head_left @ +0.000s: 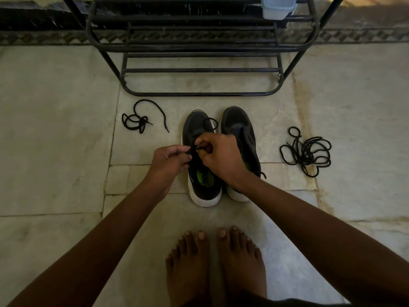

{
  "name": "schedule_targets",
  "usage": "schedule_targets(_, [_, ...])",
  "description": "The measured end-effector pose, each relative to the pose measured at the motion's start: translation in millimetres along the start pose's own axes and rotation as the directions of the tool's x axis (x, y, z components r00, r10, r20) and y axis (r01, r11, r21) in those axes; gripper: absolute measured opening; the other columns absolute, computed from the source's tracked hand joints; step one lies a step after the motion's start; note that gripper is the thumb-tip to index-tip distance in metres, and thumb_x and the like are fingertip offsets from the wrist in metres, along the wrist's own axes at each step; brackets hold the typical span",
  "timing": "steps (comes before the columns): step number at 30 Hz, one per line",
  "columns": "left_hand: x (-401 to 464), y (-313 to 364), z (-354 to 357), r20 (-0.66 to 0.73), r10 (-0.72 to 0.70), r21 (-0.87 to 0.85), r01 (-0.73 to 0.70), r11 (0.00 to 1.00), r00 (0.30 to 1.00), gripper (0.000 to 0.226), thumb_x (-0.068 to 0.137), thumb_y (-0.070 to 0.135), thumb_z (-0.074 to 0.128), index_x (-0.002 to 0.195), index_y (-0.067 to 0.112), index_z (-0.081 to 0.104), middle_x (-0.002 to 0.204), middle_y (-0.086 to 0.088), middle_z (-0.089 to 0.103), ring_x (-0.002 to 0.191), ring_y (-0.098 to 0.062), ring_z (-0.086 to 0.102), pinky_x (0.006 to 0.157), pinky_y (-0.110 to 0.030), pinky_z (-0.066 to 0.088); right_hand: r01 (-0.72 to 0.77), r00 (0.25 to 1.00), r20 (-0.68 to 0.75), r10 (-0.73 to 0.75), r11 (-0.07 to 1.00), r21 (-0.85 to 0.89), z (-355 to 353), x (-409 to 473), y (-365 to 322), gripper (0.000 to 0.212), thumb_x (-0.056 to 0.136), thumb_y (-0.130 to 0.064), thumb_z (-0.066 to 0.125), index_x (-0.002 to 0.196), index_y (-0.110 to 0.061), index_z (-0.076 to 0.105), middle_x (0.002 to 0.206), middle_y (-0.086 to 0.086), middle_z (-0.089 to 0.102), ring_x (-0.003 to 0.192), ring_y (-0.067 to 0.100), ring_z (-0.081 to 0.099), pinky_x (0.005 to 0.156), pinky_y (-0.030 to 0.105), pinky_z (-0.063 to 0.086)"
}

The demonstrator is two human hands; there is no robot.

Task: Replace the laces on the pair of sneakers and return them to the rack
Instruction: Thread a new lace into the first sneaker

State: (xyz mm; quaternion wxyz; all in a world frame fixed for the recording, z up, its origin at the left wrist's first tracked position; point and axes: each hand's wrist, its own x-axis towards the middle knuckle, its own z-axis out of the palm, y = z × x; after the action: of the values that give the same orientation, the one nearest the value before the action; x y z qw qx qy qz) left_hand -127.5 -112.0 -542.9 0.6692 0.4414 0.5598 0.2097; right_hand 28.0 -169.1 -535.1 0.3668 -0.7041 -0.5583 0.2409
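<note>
Sneakers: two black mesh sneakers with white soles stand side by side on the pale stone floor (pixel 55 134), toes toward the rack, just beyond the person's bare feet (pixel 215 262).
Left sneaker (pixel 200 173): green insole showing at the heel opening; a black lace (pixel 210 121) runs through its upper part and loops over the toe.
Right sneaker (pixel 238 122): partly covered by the right wrist; I cannot tell whether it is laced.
Left hand (pixel 170 160): fingers curled, thumb and forefinger pinching the black lace above the left sneaker's tongue.
Right hand (pixel 219 154): fingers curled, pinching the lace's tip close against the left hand's fingertips.
Loose lace, left (pixel 138 121): a black round cord lying in a small tangle on the floor, left of the sneakers and apart from them, one end curving out toward the shoes.
Loose laces, right (pixel 307 151): a larger heap of black cord in many loops, on the floor right of the sneakers, apart from them.
Rack (pixel 199 69): a black metal tube shoe rack with barred shelves, standing beyond the sneakers' toes; its lower shelves carry no shoes.
Box (pixel 277 7): a pale blue translucent plastic container on an upper shelf at the right.
</note>
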Motion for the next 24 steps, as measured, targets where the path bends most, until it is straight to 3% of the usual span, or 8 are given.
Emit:
schedule_targets(4, [-1, 1, 2, -0.008, -0.016, -0.043, 0.016, 0.999, 1.000, 0.024, 0.094, 0.001, 0.063, 0.117, 0.001, 0.071, 0.108, -0.015, 0.076, 0.100, -0.023, 0.075, 0.089, -0.034, 0.060, 0.034, 0.999, 0.025, -0.032, 0.996, -0.084, 4, 2, -1, 0.022, 0.083, 0.000, 0.065, 0.101, -0.009, 0.074, 0.086, 0.004, 0.077, 0.075, 0.018, 0.072, 0.072, 0.037, 0.061])
schedule_targets(7, [0, 2, 6, -0.040, -0.063, -0.126, 0.058, 0.990, 0.997, 0.020, 0.097, 0.003, 0.057, 0.110, 0.002, 0.073, 0.100, -0.014, 0.077, 0.090, -0.023, 0.074, 0.082, -0.032, 0.058, 0.047, 0.998, 0.044, -0.041, 0.988, -0.146, 5, 7, 2, 0.019, 0.084, -0.001, 0.065, 0.100, -0.009, 0.070, 0.083, 0.008, 0.074, 0.074, 0.025, 0.070, 0.068, 0.043, 0.060])
schedule_targets(9, [2, -2, 6, -0.031, -0.035, -0.075, 0.033, 0.997, 0.999, 0.016, 0.100, 0.006, 0.058, 0.106, 0.006, 0.073, 0.099, -0.011, 0.076, 0.091, -0.021, 0.071, 0.081, -0.031, 0.056, 0.088, 0.995, 0.074, -0.073, 0.972, -0.219, 6, 8, 1, 0.015, 0.084, 0.002, 0.065, 0.096, -0.007, 0.069, 0.081, 0.011, 0.070, 0.073, 0.029, 0.066, 0.064, 0.045, 0.059])
schedule_targets(13, [5, -6, 4, -0.023, 0.001, 0.018, 0.000, 1.000, 1.000, 0.014, 0.099, 0.003, 0.062, 0.100, 0.012, 0.073, 0.099, -0.008, 0.075, 0.092, -0.018, 0.069, 0.081, -0.032, 0.056, 0.180, 0.983, 0.083, -0.161, 0.925, -0.333, 13, 0, 1, 0.017, 0.076, 0.008, 0.070, 0.090, -0.002, 0.067, 0.083, 0.016, 0.060, 0.071, 0.033, 0.059, 0.054, 0.044, 0.056])
schedule_targets(17, [8, -5, 3, -0.016, 0.036, 0.080, -0.034, 0.996, 0.999, 0.015, 0.096, 0.000, 0.065, 0.094, 0.013, 0.073, 0.093, -0.013, 0.072, 0.082, -0.018, 0.066, 0.076, -0.032, 0.056, 0.149, 0.989, 0.058, -0.138, 0.942, -0.299, 11, 1, 9, 0.010, 0.088, 0.002, 0.066, 0.097, -0.001, 0.068, 0.101, 0.016, 0.055, 0.080, 0.029, 0.060, 0.066, 0.047, 0.059])
schedule_targets(21, [8, -1, 7, -0.006, 0.065, 0.150, -0.064, 0.987, 0.998, 0.021, 0.097, -0.003, 0.060, 0.092, 0.014, 0.071, 0.088, -0.007, 0.070, 0.080, -0.016, 0.065, 0.067, -0.026, 0.054, 0.111, 0.992, 0.078, -0.096, 0.970, -0.216, 4, 9, 8, 0.010, 0.085, -0.002, 0.072, 0.094, -0.001, 0.074, 0.092, 0.014, 0.058, 0.080, 0.028, 0.061, 0.071, 0.044, 0.056])
schedule_targets(24, [12, -1, 6, 0.008, 0.063, 0.168, -0.064, 0.984, 0.998, 0.022, 0.099, -0.001, 0.054, 0.091, 0.016, 0.065, 0.094, -0.009, 0.069, 0.084, -0.019, 0.063, 0.065, -0.030, 0.051, 0.088, 0.989, 0.134, -0.063, 0.978, -0.188, -5, 11, 6, 0.015, 0.084, -0.017, 0.078, 0.096, -0.007, 0.076, 0.093, 0.011, 0.064, 0.084, 0.025, 0.061, 0.079, 0.039, 0.053])
